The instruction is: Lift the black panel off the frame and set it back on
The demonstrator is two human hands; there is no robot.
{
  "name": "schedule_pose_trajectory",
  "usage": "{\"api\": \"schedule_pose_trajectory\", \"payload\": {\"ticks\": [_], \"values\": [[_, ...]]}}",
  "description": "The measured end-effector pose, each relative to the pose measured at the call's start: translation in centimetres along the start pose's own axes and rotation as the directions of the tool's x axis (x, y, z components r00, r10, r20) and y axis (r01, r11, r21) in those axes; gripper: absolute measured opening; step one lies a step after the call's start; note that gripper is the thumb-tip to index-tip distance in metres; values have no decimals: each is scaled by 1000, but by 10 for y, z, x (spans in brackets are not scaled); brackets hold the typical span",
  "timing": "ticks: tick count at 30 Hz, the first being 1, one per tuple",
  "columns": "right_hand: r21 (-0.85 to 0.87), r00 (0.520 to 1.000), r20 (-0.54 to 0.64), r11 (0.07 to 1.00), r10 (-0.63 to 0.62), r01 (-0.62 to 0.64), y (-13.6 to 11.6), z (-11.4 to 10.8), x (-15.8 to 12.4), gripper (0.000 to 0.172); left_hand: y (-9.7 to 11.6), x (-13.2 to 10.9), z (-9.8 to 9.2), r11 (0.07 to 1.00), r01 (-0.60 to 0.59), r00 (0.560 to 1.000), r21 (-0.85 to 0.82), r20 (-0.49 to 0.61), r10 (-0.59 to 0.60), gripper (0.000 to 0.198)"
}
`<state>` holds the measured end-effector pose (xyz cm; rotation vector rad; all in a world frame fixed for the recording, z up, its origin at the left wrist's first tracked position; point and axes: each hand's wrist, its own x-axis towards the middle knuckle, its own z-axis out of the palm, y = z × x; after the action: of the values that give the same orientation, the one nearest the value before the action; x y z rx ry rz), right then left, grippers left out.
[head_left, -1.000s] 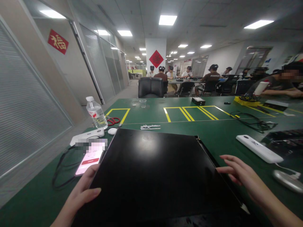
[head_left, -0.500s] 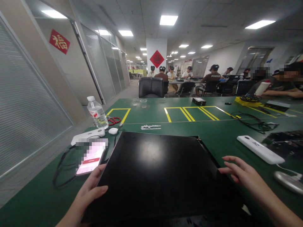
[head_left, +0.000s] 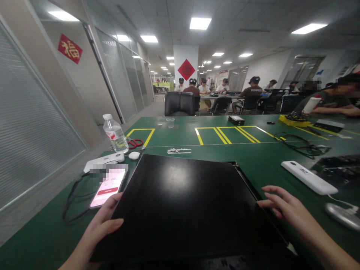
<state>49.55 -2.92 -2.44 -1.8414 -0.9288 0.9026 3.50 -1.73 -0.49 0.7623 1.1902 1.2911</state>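
From where I stand, the clear bottle [head_left: 115, 135] at the table's left is partly filled with water, its white cap on, and it leans a little in view. Farther back sits a clear plastic cup [head_left: 170, 123]; I cannot make out anything inside it. Over on the right, a yellow tray [head_left: 294, 122] carries a tangle of black cables [head_left: 298, 114].

The glossy black panel [head_left: 182, 210] is right in front of the wearer, over the green table [head_left: 47, 240], with a dark frame [head_left: 249, 183] showing along its right side. The left hand [head_left: 102, 221] grasps the panel by its left edge, thumb on the upper face and the other fingers at the side and partly hidden underneath. The right hand [head_left: 292, 210] is loose, clenched on nothing, its fingers spread and slightly bent just beside the right edge; whether a fingertip touches, I cannot tell. So the panel lies between the 2 hands, its broad face up.

Its far edge points to the back of the table, dipping slightly to the right in view, and the near edge faces the wearer. The long axis seems to run from side to side, though the slant makes that uncertain. A lit phone [head_left: 108, 192] lies just beyond the left fingers
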Motion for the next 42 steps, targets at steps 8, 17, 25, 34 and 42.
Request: {"api": "schedule_pose_trajectory", "payload": {"ticks": [8, 17, 25, 34, 42], "values": [[-29, 1000, -15, 999, 25, -26, 2, -4, 2, 58, -4, -1, 2, 999, 32, 998, -5, 46, -32, 57], [-61, 999, -45, 998, 21, -24, -5, -1, -1, 56, -3, -4, 7, 998, 59, 998, 24, 28, -60, 66], [-115, 999, -28, 993, 29, -32, 3, -5, 5, 53, -5, -3, 8, 995, 98, 994, 21, 37, -99, 73], [-241, 998, -42, 970, -50, 39, 11, -5, 7, 45, -5, -3, 7, 991, 131, 990, 11, 52, -131, 81], [-383, 993, -27, 919, -112, 93, 16, -5, 8, 40, -7, -1, 7, 990, 142, 988, 19, 60, -143, 86]]}}
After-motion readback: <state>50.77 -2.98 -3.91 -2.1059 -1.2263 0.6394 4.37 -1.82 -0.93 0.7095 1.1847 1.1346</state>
